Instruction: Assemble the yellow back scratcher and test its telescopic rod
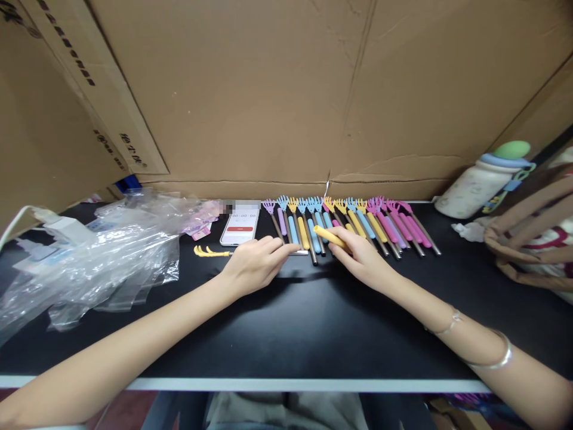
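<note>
My left hand (254, 263) is closed around the metal rod of a back scratcher whose yellow claw (211, 252) sticks out to the left. The bare end of the rod shows past my fingertips on the right. Between thumb and fingers, my right hand (364, 255) grips a yellow tube-shaped handle (330, 235), its hollow end tilted up toward the left. Just behind both hands lies a row of back scratchers with purple, blue, yellow and pink claws (393, 206). Coloured handle tubes (292, 229) lie among their metal rods.
A phone (240, 224) with a timer display lies behind my left hand. Clear plastic bags (111, 251) pile up at the left near a white plug (62, 230). A bottle (478, 182), crumpled tissue (470, 231) and brown bag (514, 239) are at the right. Cardboard (268, 89) walls the back.
</note>
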### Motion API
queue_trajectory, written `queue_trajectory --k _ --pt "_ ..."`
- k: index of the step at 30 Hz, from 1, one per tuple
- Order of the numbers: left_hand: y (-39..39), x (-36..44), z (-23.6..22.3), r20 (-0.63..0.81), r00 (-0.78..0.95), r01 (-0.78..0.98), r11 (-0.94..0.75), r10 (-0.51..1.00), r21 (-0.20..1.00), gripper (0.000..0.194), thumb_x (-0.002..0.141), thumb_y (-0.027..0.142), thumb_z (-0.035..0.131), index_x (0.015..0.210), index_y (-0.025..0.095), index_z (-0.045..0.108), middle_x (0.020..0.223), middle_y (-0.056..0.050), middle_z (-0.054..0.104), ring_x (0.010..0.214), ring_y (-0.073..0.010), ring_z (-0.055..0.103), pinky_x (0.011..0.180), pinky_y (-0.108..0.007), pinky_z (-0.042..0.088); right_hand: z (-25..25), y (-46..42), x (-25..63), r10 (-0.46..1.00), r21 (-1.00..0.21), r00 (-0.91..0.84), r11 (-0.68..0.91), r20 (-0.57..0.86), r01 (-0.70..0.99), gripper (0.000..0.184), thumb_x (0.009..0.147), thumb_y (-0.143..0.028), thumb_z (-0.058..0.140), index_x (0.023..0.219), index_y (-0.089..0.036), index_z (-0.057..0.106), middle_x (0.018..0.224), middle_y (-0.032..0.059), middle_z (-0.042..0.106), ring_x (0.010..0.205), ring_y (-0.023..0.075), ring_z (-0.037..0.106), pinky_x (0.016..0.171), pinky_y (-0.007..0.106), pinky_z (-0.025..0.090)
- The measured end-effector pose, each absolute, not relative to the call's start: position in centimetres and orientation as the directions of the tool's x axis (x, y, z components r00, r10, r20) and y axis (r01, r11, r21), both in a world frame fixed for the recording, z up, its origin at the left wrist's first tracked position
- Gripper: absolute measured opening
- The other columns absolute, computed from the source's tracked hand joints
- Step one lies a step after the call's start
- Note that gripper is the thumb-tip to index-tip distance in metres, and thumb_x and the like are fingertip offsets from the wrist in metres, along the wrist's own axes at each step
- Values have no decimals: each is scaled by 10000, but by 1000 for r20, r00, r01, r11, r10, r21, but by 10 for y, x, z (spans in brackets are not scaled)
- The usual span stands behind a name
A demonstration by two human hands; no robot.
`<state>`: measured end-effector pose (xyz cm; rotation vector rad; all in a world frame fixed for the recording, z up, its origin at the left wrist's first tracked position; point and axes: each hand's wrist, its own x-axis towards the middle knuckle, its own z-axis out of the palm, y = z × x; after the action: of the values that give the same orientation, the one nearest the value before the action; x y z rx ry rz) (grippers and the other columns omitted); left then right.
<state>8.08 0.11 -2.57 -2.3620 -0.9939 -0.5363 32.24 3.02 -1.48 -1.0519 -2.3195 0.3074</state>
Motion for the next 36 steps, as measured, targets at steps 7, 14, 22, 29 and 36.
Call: queue_trajectory --k 7,14,22,29,36 --pt "2 80 -27 561 649 748 -566 515 -346 266 874 165 382 1090 206 531 722 2 531 634 -111 480 491 -243 301 -19 28 327 757 -349 -523 648 391 677 328 894 -362 361 1163 -205 466 903 31 625 717 130 578 665 234 407" --pt "7 72 -29 610 661 743 -499 438 -447 428 842 119 439 1169 389 494 610 49 511 522 -85 442 475 -237 253 -20 27 331 704 -250 -615 705 354 664 312 884 -355 393 1160 -266 508 1075 9 616 886 137 600 746 238 431" --pt "8 71 -30 638 640 755 -506 428 -418 310 832 208 500 1105 343 555 564 62 540 472 -77 467 447 -236 223 -18 23 329 676 -207 -652 732 343 650 304 887 -346 395 1154 -271 518 1080 -16 621 904 122 602 750 221 432" --pt "7 73 -30 646 626 756 -544 436 -365 186 869 304 464 1012 279 580 624 57 608 504 -70 515 439 -218 243 -20 24 328 656 -184 -666 748 355 638 311 892 -340 392 1167 -264 516 1076 -7 624 896 125 605 746 220 434" --pt "5 73 -31 637 617 762 -554 462 -336 157 864 311 472 973 273 578 644 63 626 520 -70 545 431 -211 245 -23 25 330 623 -143 -683 770 382 622 305 889 -328 404 1168 -274 515 1088 -23 619 915 110 598 738 202 431"
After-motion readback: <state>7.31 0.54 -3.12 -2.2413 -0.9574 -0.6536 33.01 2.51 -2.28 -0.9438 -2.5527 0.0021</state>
